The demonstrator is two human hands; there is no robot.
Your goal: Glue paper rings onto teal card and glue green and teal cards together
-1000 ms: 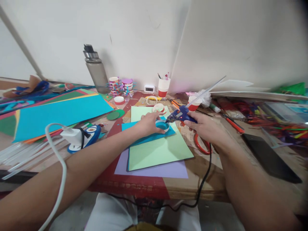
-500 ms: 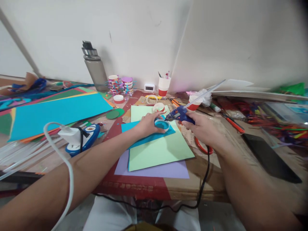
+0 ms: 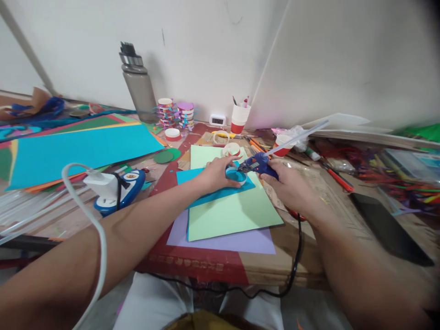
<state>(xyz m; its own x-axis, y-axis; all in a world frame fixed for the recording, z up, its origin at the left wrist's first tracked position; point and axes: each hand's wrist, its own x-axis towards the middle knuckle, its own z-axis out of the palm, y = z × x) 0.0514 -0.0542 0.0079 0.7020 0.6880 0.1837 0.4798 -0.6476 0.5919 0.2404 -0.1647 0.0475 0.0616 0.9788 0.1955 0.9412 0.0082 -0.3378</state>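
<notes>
Cluttered craft bench (image 3: 295,256) against white wall. Left hand (image 3: 216,173) closed round small white paper cup ring (image 3: 236,175), pressing it on blue card (image 3: 220,190) atop light-green sheet (image 3: 237,211). Right hand (image 3: 292,188) in closed grip on blue hot glue gun (image 3: 258,163), nozzle touching ring's rim. Grey water bottle (image 3: 139,85) far left.

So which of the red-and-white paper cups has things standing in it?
The upright red-and-white paper cup by the wall beside the white clock; it alone holds pens.
</notes>
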